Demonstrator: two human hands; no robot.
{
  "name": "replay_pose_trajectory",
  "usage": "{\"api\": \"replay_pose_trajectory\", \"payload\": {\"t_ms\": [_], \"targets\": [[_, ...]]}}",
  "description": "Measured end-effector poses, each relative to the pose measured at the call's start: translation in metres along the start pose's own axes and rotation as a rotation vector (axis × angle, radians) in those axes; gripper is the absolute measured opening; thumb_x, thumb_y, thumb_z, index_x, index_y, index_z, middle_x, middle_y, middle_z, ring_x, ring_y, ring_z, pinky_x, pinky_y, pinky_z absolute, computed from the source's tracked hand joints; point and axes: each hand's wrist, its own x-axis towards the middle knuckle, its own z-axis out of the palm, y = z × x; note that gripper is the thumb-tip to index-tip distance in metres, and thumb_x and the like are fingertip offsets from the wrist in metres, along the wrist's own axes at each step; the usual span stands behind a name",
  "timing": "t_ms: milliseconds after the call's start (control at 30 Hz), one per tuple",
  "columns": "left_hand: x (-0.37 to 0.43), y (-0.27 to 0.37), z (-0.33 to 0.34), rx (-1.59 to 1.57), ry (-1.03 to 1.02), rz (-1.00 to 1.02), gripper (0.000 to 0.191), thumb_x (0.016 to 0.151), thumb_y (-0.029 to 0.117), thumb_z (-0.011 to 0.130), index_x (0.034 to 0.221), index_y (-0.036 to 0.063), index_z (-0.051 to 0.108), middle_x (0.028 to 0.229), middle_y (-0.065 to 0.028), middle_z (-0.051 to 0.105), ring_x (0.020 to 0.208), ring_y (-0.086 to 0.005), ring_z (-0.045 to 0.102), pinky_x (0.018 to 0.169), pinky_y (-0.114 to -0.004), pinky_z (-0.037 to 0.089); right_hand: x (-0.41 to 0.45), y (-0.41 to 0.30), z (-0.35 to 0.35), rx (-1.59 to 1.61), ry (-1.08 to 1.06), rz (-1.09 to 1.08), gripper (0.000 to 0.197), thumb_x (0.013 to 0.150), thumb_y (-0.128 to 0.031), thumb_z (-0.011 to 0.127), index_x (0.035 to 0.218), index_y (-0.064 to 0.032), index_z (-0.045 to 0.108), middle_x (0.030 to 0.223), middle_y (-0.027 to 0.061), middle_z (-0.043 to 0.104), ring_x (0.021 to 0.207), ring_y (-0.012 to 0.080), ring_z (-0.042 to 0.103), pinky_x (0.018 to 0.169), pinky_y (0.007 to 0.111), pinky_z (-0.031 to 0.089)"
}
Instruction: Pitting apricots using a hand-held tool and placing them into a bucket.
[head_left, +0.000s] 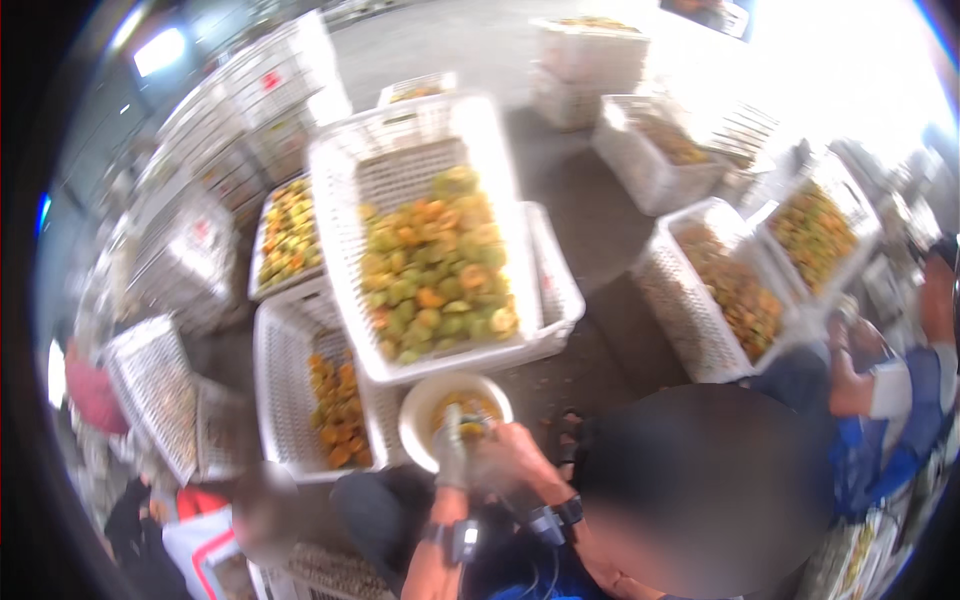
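My left hand (452, 448), in a pale glove, is over a round cream bowl (412, 426) with orange-yellow pieces in it. Beside it, also at the bowl, is my right hand (517, 454). A small green and orange fruit (472, 428) shows between the two hands; blur hides which fingers grip it, and whether a tool is there. Both wrists wear dark straps with devices. Just beyond the bowl, a large white plastic crate (341, 300) holds many green and orange fruits (439, 277) and rests on another crate.
On the left, a white crate (289, 397) holds orange fruits, near stacked crates (225, 127). Fruit-filled crates (686, 322) stand at right beside a person in blue (862, 442). A blurred dark round shape (705, 487) covers the lower right. Another person (202, 547) is at lower left.
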Motion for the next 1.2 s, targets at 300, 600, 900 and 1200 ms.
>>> {"api": "replay_pose_trajectory", "payload": {"t_ms": [300,600,900,1200], "targets": [[-0.024,0.039,0.036,-0.400,0.105,-0.117,0.040,0.098,0.042,0.049,0.089,0.0057,0.063,0.077,-0.0103,0.067,0.067,-0.0203,0.065,0.064,-0.032,0.055,-0.022,0.015,0.007,0.160,0.074,-0.110,0.032,0.087,-0.026,0.055,0.097,0.0054,0.054,0.086,0.0290,0.062,0.078,0.0405,0.064,0.067,0.048,0.050],[-0.017,0.048,0.049,-0.365,-0.017,-0.077,0.047,0.099,0.046,0.045,0.091,0.0048,0.065,0.083,-0.0102,0.069,0.064,-0.0181,0.065,0.052,-0.031,0.055,-0.022,0.028,0.017,-0.056,0.355,-0.347,0.021,0.077,-0.004,0.056,0.093,0.0058,0.049,0.062,0.0257,0.057,0.056,0.0432,0.058,0.050,0.051,0.046],[-0.026,0.052,0.040,-0.449,0.049,-0.115,0.051,0.100,0.046,0.041,0.086,0.0022,0.063,0.080,-0.0145,0.069,0.062,-0.0248,0.067,0.049,-0.030,0.054,-0.036,0.020,0.023,-0.111,0.267,-0.390,0.020,0.080,-0.005,0.057,0.096,0.0020,0.047,0.067,0.0225,0.057,0.064,0.0419,0.060,0.058,0.050,0.048],[-0.019,0.049,0.031,-0.335,0.099,-0.066,0.048,0.098,0.046,0.048,0.086,0.0018,0.063,0.076,-0.0130,0.068,0.059,-0.0231,0.065,0.046,-0.030,0.050,-0.029,0.014,0.022,-0.194,0.155,-0.336,0.015,0.081,-0.002,0.053,0.091,0.0063,0.046,0.071,0.0260,0.059,0.070,0.0443,0.059,0.058,0.052,0.045]]}}
